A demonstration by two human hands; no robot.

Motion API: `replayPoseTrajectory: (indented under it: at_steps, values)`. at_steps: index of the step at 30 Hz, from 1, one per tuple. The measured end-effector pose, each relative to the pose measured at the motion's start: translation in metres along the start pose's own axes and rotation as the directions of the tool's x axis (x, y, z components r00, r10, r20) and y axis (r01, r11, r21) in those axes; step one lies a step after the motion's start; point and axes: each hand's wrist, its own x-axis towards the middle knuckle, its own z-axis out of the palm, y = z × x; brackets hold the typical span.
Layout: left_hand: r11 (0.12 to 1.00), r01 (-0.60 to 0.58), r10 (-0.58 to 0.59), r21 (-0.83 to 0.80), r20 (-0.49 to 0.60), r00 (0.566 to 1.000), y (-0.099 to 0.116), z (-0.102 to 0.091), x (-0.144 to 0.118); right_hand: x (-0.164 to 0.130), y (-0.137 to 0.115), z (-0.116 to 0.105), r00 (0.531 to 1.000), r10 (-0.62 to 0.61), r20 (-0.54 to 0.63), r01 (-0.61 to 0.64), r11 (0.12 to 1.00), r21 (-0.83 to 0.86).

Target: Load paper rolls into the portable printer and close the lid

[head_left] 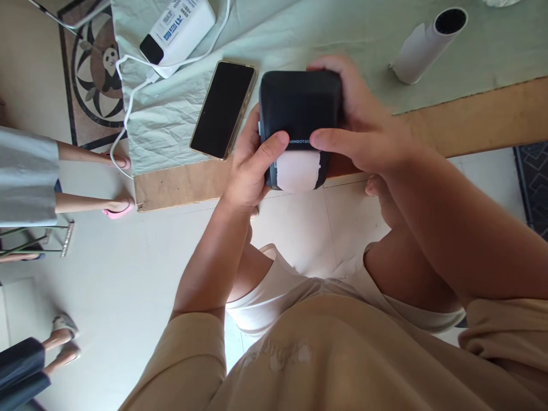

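Note:
Both my hands hold a black label printer [299, 103] with small NIIMBOT lettering, over the table's near edge. My left hand [252, 157] grips its left side, thumb on the front. On the right side, my right hand [363, 123] wraps round it, its thumb beside the lettering. A white strip of label paper [298, 170] sticks out at the printer's near end. Left of the printer a smartphone [222, 108] with a dark screen lies on the cloth. The fingers under the printer are hidden.
A green cloth [325, 34] covers the wooden table [180, 188]. A white box-shaped device [184, 34] with a white cable [128, 108] lies at the back left; a paper roll [423, 51] lies at right. Two people's legs [81, 202] show at the left.

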Motion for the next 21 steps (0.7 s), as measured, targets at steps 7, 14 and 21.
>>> replayPoseTrajectory:
  at_steps: [7,14,21]
  values:
    - [1.0,0.005,-0.006,-0.025,-0.011,1.0,0.0,0.0014,-0.0009,0.0001,-0.0024,-0.0016,0.999,-0.005,0.042,0.006,1.0,-0.002]
    - [0.999,0.04,-0.04,-0.012,-0.009,0.999,0.0016,0.0026,-0.0007,-0.0018,-0.0044,0.0011,1.0,0.01,0.015,-0.009,0.997,-0.076]
    - [0.995,0.099,-0.102,-0.026,-0.131,0.986,-0.0005,0.0049,0.0036,-0.0057,-0.0065,0.0008,0.991,0.131,-0.009,-0.131,0.991,-0.031]
